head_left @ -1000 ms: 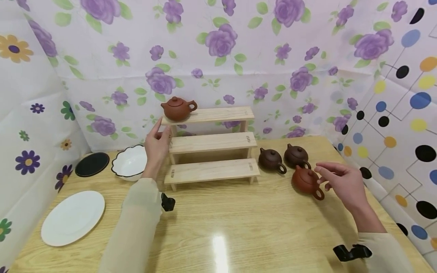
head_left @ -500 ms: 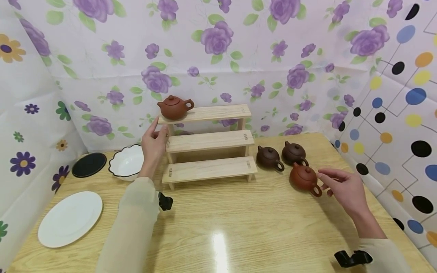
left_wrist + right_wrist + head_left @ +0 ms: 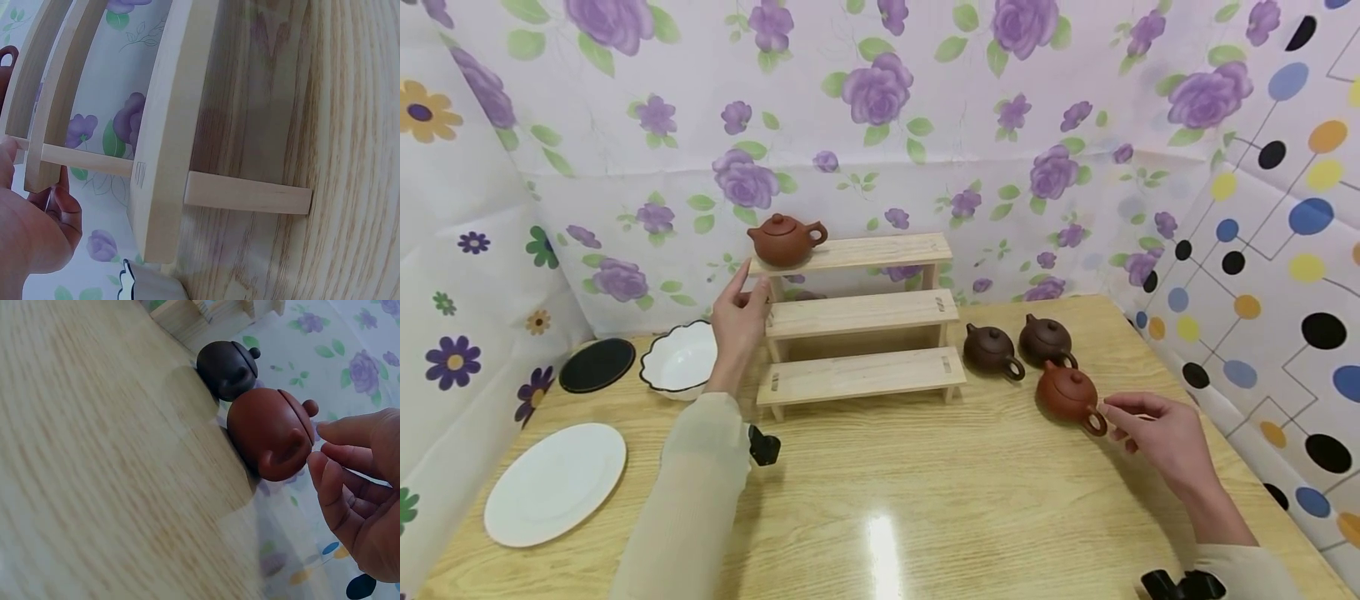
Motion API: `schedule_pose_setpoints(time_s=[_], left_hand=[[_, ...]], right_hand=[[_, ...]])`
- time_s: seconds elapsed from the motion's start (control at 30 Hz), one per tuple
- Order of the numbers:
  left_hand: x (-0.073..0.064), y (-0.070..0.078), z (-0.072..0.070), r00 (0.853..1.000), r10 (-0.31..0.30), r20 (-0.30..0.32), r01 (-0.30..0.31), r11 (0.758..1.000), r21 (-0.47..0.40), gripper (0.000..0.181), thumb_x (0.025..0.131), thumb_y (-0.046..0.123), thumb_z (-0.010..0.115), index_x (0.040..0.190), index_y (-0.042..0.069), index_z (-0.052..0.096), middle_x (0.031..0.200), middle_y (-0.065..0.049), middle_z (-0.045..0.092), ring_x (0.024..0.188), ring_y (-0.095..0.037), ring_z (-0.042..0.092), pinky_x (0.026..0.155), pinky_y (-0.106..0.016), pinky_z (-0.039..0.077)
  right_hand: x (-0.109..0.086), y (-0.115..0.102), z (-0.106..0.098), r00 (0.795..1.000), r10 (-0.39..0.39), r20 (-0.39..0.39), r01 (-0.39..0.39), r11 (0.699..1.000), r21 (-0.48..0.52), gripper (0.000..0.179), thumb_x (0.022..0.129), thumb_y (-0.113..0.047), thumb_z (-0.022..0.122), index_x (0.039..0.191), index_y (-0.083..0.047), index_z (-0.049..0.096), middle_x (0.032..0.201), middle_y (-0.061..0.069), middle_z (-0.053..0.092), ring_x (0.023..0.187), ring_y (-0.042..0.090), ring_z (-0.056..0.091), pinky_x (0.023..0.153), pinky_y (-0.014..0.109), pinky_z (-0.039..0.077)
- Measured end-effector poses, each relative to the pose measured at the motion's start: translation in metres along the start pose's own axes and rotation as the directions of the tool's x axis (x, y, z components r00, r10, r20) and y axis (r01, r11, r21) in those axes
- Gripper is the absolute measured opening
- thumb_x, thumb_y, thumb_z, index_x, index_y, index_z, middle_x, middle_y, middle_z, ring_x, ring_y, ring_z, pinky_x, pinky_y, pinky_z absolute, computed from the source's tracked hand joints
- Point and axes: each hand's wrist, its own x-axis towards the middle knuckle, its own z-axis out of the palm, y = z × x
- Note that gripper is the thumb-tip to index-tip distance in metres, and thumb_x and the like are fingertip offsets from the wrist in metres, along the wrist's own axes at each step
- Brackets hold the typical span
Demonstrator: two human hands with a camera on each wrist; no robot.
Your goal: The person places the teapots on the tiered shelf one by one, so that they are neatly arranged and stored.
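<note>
Beside red teapot (image 3: 1066, 393), right fingers (image 3: 335, 501) slightly parted, left fingers (image 3: 69, 209) gripping shelf (image 3: 865, 375)

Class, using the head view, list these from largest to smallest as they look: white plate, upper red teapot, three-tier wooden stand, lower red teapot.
1. Three-tier wooden stand
2. White plate
3. Upper red teapot and lower red teapot: they look about alike, and the lower one seems nearer the camera, so left unranked.

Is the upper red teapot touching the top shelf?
Touching. The head view shows the base of the teapot resting on the top shelf, at its left end.
</note>
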Motion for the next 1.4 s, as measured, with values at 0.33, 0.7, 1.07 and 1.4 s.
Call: schedule_pose_setpoints(time_s=[0.33, 0.7, 1.07, 1.4], left_hand=[[-0.002, 0.001, 0.000, 1.000, -0.001, -0.005, 0.001, 1.000, -0.012, 0.053, 0.104, 0.051, 0.062, 0.155, 0.043, 0.051, 0.089, 0.009, 0.061, 0.076, -0.003, 0.056, 0.067, -0.020, 0.046], [-0.001, 0.000, -0.002, 1.000, 0.004, -0.018, -0.005, 1.000, -0.026, 0.053, 0.105, 0.049, 0.061, 0.157, 0.040, 0.051, 0.089, 0.008, 0.060, 0.074, -0.003, 0.055, 0.065, -0.019, 0.046], [0.001, -0.001, 0.002, 1.000, 0.018, 0.007, -0.018, 0.999, -0.040, 0.053, 0.105, 0.049, 0.062, 0.157, 0.039, 0.052, 0.086, 0.009, 0.060, 0.066, -0.003, 0.054, 0.061, -0.019, 0.046], [-0.001, 0.000, 0.000, 1.000, 0.008, 0.005, -0.007, 0.999, -0.042, 0.053, 0.105, 0.048, 0.061, 0.156, 0.039, 0.052, 0.088, 0.008, 0.061, 0.070, -0.003, 0.055, 0.063, -0.020, 0.047]], right_hand=[[0.000, 0.006, 0.002, 0.998, 0.026, 0.065, -0.028, 0.999, 0.025, 0.047, 0.097, -0.035, 0.080, 0.122, 0.004, 0.074, 0.085, -0.006, 0.078, 0.071, 0.016, 0.072, 0.062, 0.032, 0.061], [0.005, 0.008, 0.007, 0.995, 0.049, 0.089, -0.051, 0.998, 0.023, 0.039, 0.095, -0.029, 0.082, 0.113, 0.005, 0.075, 0.083, -0.003, 0.076, 0.067, 0.012, 0.069, 0.062, 0.032, 0.061], [-0.003, 0.016, 0.006, 0.994, 0.076, 0.074, -0.073, 0.997, -0.031, 0.043, 0.095, -0.035, 0.081, 0.115, 0.002, 0.078, 0.095, -0.002, 0.080, 0.076, 0.009, 0.075, 0.068, 0.028, 0.062], [-0.003, 0.019, 0.007, 0.995, 0.033, 0.093, -0.040, 0.997, 0.072, 0.040, 0.097, -0.023, 0.080, 0.119, 0.010, 0.075, 0.094, -0.004, 0.080, 0.082, 0.009, 0.077, 0.074, 0.031, 0.064]])
